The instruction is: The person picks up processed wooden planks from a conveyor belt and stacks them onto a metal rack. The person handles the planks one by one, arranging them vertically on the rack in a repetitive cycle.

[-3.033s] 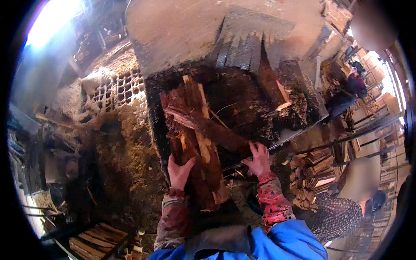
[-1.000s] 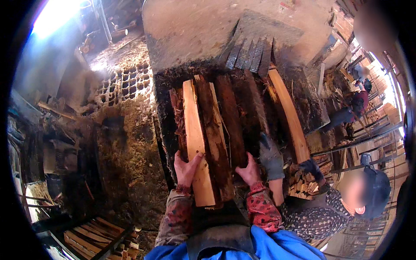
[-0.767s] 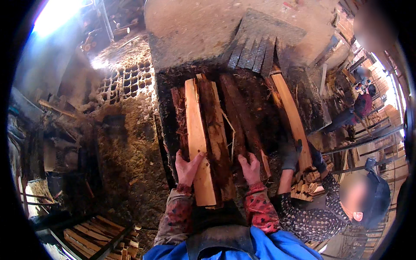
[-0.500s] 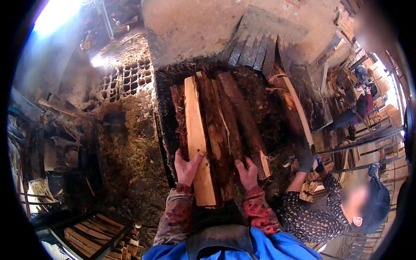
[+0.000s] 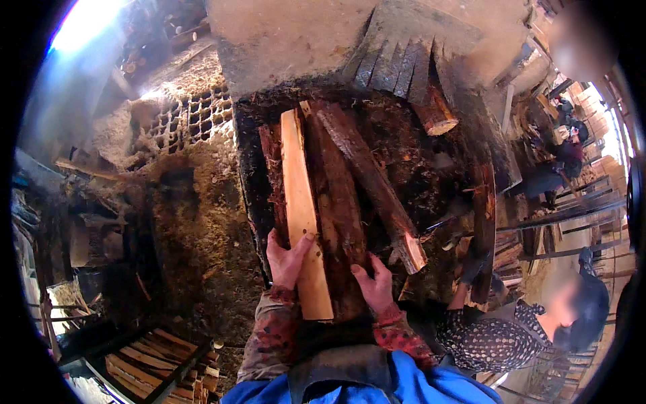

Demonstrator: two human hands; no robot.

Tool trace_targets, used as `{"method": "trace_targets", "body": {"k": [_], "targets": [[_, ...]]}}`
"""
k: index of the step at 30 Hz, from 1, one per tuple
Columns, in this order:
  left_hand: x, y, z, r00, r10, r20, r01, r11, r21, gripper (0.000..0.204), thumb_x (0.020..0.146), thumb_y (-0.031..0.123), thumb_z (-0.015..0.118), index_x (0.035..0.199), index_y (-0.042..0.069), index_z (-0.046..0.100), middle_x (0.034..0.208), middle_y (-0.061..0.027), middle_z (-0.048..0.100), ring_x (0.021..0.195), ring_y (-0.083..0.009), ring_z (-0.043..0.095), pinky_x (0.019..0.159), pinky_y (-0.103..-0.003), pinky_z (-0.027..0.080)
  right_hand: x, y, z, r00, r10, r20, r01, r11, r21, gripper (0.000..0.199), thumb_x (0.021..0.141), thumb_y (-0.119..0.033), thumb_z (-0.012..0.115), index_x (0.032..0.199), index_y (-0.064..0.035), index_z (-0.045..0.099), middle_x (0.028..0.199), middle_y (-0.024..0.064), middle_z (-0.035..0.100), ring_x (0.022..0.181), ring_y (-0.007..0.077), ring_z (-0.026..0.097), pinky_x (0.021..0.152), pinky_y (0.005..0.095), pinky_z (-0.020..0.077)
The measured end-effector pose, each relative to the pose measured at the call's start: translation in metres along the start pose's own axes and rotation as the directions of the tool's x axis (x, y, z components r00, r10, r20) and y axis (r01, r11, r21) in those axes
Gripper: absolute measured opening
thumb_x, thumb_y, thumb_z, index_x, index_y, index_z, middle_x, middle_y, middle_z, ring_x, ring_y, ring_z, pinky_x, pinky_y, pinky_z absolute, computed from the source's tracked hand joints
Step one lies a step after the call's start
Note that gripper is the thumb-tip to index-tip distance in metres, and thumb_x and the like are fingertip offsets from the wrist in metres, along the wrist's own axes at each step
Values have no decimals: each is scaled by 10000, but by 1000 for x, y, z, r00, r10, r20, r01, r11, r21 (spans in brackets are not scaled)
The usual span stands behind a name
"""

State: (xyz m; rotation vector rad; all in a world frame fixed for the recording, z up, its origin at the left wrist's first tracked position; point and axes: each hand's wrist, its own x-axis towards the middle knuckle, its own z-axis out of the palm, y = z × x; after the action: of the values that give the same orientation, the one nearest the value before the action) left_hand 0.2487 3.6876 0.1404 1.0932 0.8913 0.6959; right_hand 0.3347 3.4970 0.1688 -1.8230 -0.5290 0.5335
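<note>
A long pale sawn board lies lengthwise in front of me, with dark, bark-covered pieces on both sides. My left hand is closed on the board's left edge near its close end, thumb on top and fingers mostly hidden at the side. My right hand holds the right edge of a dark bark slab next to the board, thumb on its surface. A bark-covered log with a pale cut end lies slanted beyond my right hand, apart from it. A narrow reddish slab lies left of the board.
A log end pokes out beneath a hanging strip curtain at the far side. At right, a co-worker in dark gloves handles an upright dark slab. A frame of cut wood stands lower left.
My right hand has moved slightly left and down against the bark slab. The co-worker's long slab has swung away to the right, and a log end now shows under the curtain.
</note>
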Motion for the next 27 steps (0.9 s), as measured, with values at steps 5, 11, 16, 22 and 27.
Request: {"method": "trace_targets", "body": {"k": [5,11,16,22,27], "targets": [[-2,11,4,999,-25,-38,26,999,42,584,746,124,811,1172,-64,460,1067,-112,628,942,-159,607,829,-283,499,18,-29,-4,986,35,160,4,971,-239,486,824,-346,722,1117,24,607,1048,180,650,930,306,646,804,362,506],[1,6,-2,1000,-13,-12,14,995,100,549,748,150,812,1144,-51,489,1065,-114,633,930,-163,613,822,-288,501,40,-1,-61,957,-274,-89,150,736,-660,555,740,-310,780,1162,-4,589,1138,151,530,1081,334,515,871,420,466],[1,4,1,1000,30,7,-30,999,43,542,748,140,809,1142,-47,487,1060,-113,634,929,-167,616,810,-293,508,50,44,-108,989,-96,-113,-38,569,-821,879,615,-272,827,1354,-36,415,1303,187,387,1202,389,408,1010,449,374],[2,-4,-1,999,30,15,-29,993,-111,547,757,79,791,1170,-45,455,1070,-115,627,940,-170,615,815,-288,513,47,15,-103,995,100,-16,-74,602,-795,922,602,-313,830,1360,-4,405,1287,232,445,1157,396,485,973,426,428],[-1,3,2,1000,13,16,-11,994,-112,563,759,106,797,1174,-53,451,1082,-120,622,961,-169,606,835,-290,503,22,-5,-86,989,123,80,-41,755,-654,962,639,-508,790,1342,33,416,1238,267,533,1123,399,540,922,433,458]]}}
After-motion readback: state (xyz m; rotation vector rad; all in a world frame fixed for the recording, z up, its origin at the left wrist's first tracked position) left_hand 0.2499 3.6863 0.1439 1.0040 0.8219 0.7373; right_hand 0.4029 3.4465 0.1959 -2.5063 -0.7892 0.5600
